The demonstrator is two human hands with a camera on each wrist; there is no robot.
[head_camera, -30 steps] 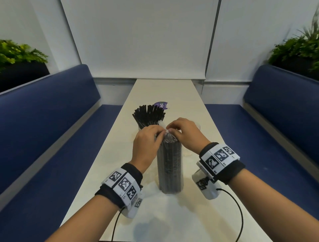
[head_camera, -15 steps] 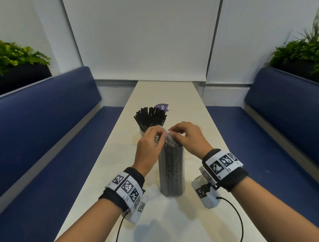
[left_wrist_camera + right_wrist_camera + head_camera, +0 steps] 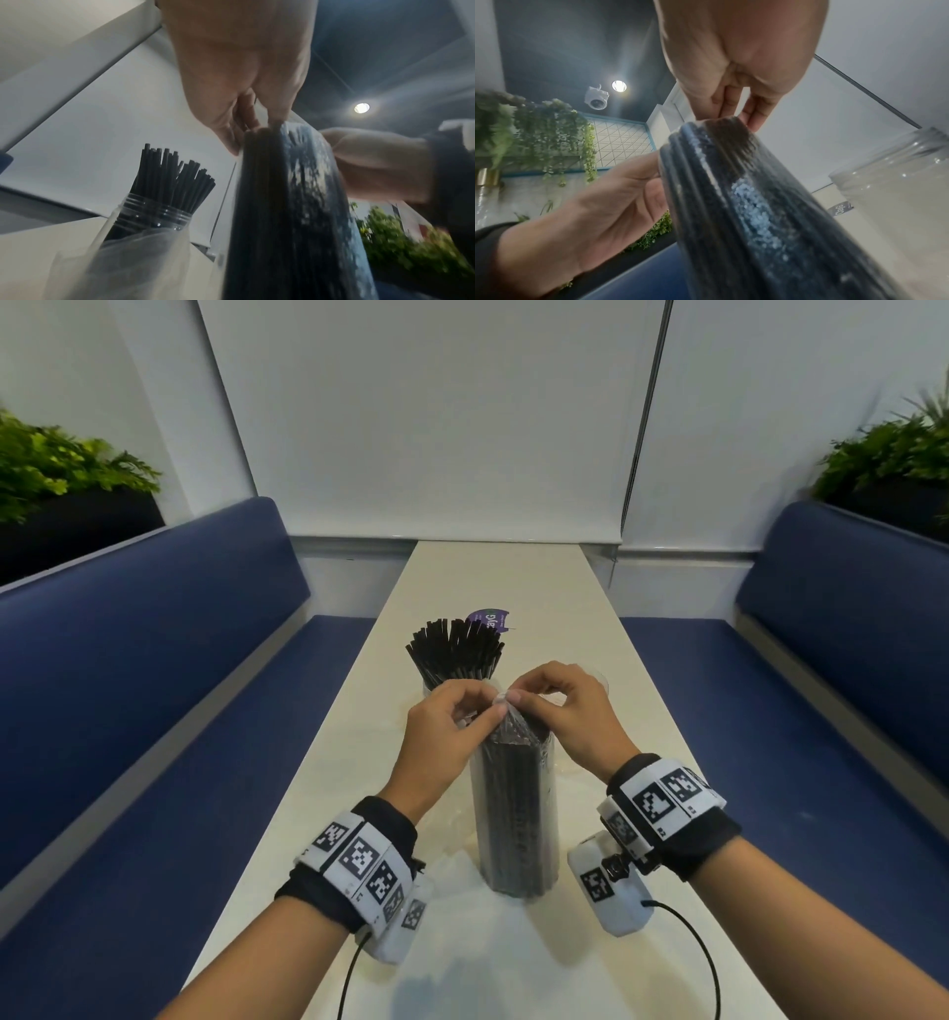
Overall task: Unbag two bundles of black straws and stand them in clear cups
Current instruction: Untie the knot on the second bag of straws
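Note:
A bagged bundle of black straws (image 3: pixel 516 819) stands upright on the pale table (image 3: pixel 513 577), wrapped in clear plastic. My left hand (image 3: pixel 452 726) and right hand (image 3: pixel 560 711) both pinch the plastic at the bag's top (image 3: pixel 500 701), fingertips nearly meeting. In the left wrist view the bagged bundle (image 3: pixel 290 213) rises under my left hand (image 3: pixel 244 113); in the right wrist view the bundle (image 3: pixel 744 203) sits below my right hand (image 3: pixel 734 101). Behind, loose black straws (image 3: pixel 454 647) stand fanned in a clear cup (image 3: pixel 144 215). An empty clear cup (image 3: pixel 898 192) stands to the right, mostly hidden behind my right hand in the head view.
A purple label (image 3: pixel 490 621) lies on the table behind the filled cup. Crumpled clear plastic (image 3: pixel 123 259) lies near that cup's base. Blue benches (image 3: pixel 128 670) flank the table on both sides, with plants (image 3: pixel 56 459) on ledges behind them.
My fingertips have drawn closer together at the bag's top, pinching the plastic higher. The bundle stays upright in the same spot.

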